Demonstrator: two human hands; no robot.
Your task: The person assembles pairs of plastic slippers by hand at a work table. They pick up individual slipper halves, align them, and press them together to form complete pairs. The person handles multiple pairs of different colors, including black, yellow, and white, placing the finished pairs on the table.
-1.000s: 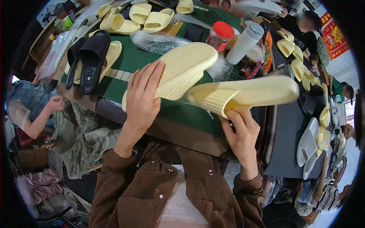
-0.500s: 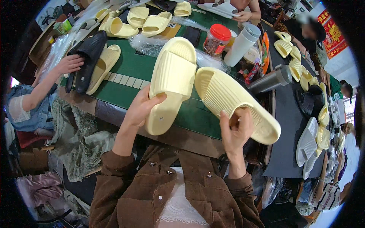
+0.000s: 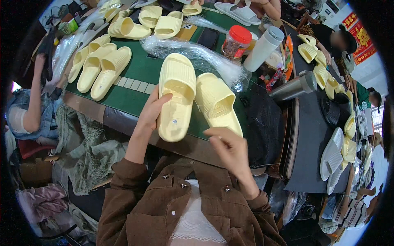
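A pale yellow slide slipper [image 3: 176, 121] is tilted up in my left hand [image 3: 151, 110], with the thumb over its inner edge and the fingers behind it. Close on its right, a matching pale yellow slide slipper [image 3: 217, 100] leans with its heel toward me. My right hand [image 3: 230, 149] is at that slipper's heel, fingers curled in and thumb side toward the slippers. Whether it pinches something small there cannot be made out. A thin strand seems to run between the two slippers.
Several pale yellow slippers [image 3: 111, 71] lie at the left of the green table [image 3: 141, 61]. Clear plastic wrap [image 3: 184, 51], a phone [image 3: 208, 39], a red-lidded jar [image 3: 237, 43], a white bottle [image 3: 263, 49] and a steel tumbler [image 3: 293, 87] stand or lie beyond. Co-workers sit around.
My right hand has left the second slipper's strap and moved down and left. That slipper now stands closer beside the first. At left, a co-worker has lifted the black slippers away.
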